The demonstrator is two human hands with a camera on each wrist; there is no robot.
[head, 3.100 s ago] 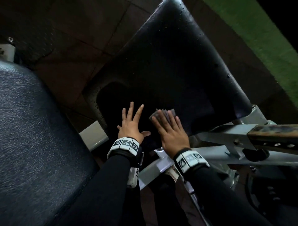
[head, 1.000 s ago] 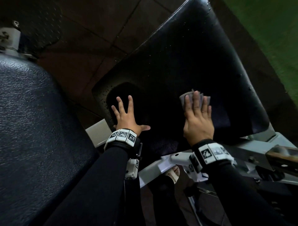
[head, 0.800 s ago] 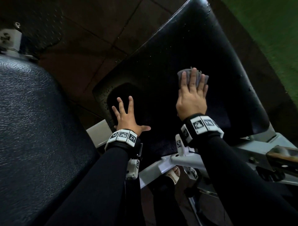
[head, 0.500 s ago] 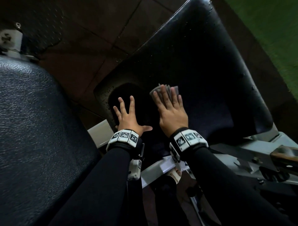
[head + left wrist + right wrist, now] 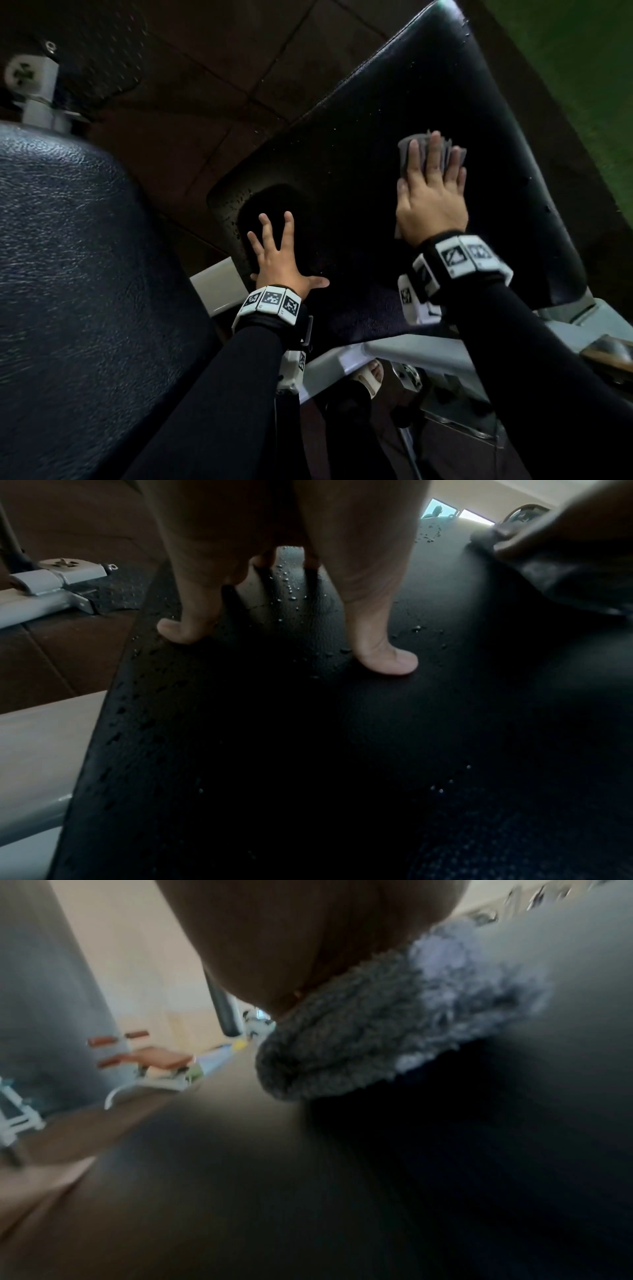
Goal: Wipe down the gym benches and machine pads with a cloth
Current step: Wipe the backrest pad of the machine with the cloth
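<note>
A black padded bench seat runs from the lower middle up to the top right of the head view, dotted with water drops. My right hand lies flat with straight fingers on a folded grey cloth, pressing it onto the right half of the pad. The fuzzy cloth bulges out under my palm in the right wrist view, which is blurred. My left hand rests spread and flat on the pad's near left corner, with fingertips touching the wet surface.
A second black padded cushion fills the left side. The grey metal frame and a bracket lie below the pad. Brown floor tiles sit behind, green turf at the right. A sandalled foot shows under the frame.
My right hand has slid the cloth from beside my left hand up and to the right across the pad. The left hand has stayed planted.
</note>
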